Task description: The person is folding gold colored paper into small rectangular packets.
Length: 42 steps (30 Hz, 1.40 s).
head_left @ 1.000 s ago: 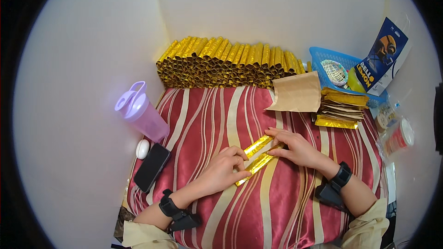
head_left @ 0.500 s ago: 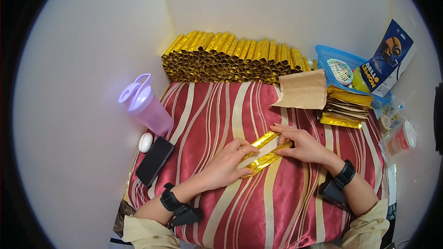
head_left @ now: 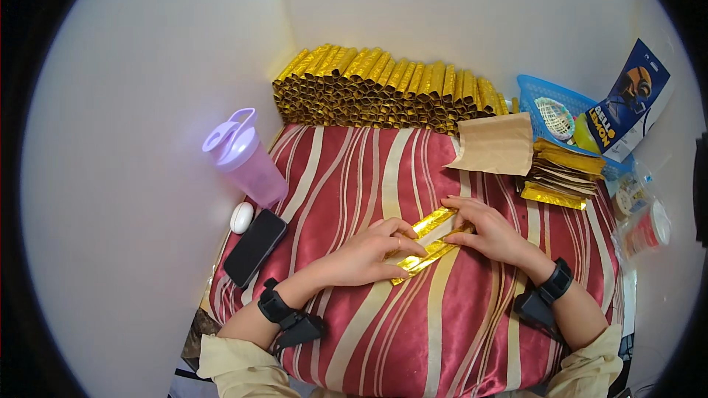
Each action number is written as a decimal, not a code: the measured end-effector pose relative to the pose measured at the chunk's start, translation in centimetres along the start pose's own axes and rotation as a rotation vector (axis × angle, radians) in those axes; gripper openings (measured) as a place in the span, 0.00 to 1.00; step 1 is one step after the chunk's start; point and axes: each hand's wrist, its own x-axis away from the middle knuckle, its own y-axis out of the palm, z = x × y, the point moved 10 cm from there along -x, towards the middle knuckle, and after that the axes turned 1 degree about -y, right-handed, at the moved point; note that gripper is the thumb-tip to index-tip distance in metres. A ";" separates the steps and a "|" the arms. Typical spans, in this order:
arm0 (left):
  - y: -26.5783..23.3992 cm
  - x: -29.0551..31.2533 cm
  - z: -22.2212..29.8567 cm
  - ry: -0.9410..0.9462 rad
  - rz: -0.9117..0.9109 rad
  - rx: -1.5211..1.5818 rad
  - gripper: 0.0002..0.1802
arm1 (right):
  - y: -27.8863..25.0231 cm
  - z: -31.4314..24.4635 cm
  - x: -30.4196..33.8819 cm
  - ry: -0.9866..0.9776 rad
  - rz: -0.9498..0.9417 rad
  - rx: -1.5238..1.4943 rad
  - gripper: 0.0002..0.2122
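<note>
A gold foil paper sheet (head_left: pixel 426 265) lies slantwise on the striped cloth, its two long sides folded inward with a pale band between them. My left hand (head_left: pixel 369 254) grips the near-left end, with the thumb on the near fold and the fingers bent over the pale band. At the far-right end, my right hand (head_left: pixel 487 230) holds the sheet between thumb and fingers, pressing it to the cloth. Part of each end is hidden under the hands.
Behind, a long stack of folded gold tubes (head_left: pixel 369 92) lines the wall. Brown paper (head_left: pixel 494 144), stacked gold sheets (head_left: pixel 558 177), a blue basket (head_left: pixel 579 93) and a plastic-wrapped cup (head_left: pixel 649 228) stand right. A purple bottle (head_left: pixel 251 166), white oval case (head_left: pixel 241 217) and phone (head_left: pixel 255 248) are left.
The near fold now lies flatter where it was curled up by my right thumb. My left fingers have bent further over the sheet. The whole view has shifted slightly.
</note>
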 end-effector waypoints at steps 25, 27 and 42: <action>0.1 -0.2 0.8 0.089 -0.071 -0.045 0.19 | -0.1 -0.4 0.0 -0.029 0.065 0.082 0.13; 0.6 -0.2 1.2 0.138 -0.026 -0.217 0.19 | -0.1 -0.6 0.0 -0.043 0.070 0.097 0.14; 2.0 -0.4 2.7 0.087 -0.035 -0.626 0.25 | -2.4 -2.7 1.0 -0.139 0.221 0.373 0.15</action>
